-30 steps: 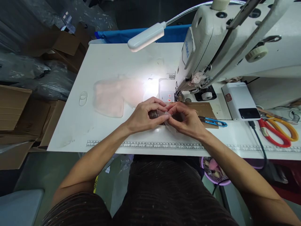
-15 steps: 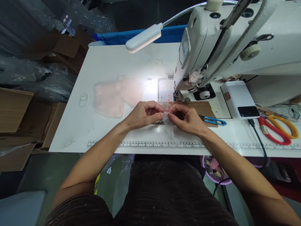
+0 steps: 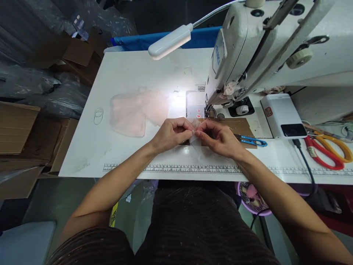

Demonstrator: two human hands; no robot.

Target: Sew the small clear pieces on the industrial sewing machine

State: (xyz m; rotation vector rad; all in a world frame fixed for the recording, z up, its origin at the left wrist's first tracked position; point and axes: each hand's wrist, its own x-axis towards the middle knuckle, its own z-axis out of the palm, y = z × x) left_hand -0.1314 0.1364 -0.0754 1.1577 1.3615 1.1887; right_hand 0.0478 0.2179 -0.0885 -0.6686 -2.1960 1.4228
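A small piece of sheer white fabric is pinched between my two hands, just in front of the sewing machine's needle area. My left hand is closed on its left side, thumb against fingers. From the right, my right hand pinches the same fabric, its fingertips almost touching the left ones. The fingers hide part of the fabric. Blue thread snips lie beside my right hand on a brown card. Pale pink sheer fabric pieces lie flat to the left.
A lit lamp hangs over the white table. The sewing machine stands on the right, with a white box-shaped device and red-handled scissors beyond. A ruler strip runs along the front edge. Cardboard boxes stand at left.
Both hands keep their pinch on the sheer fabric; the fingertips have drawn slightly closer and less of the fabric shows between them. The whole view has shifted a little.
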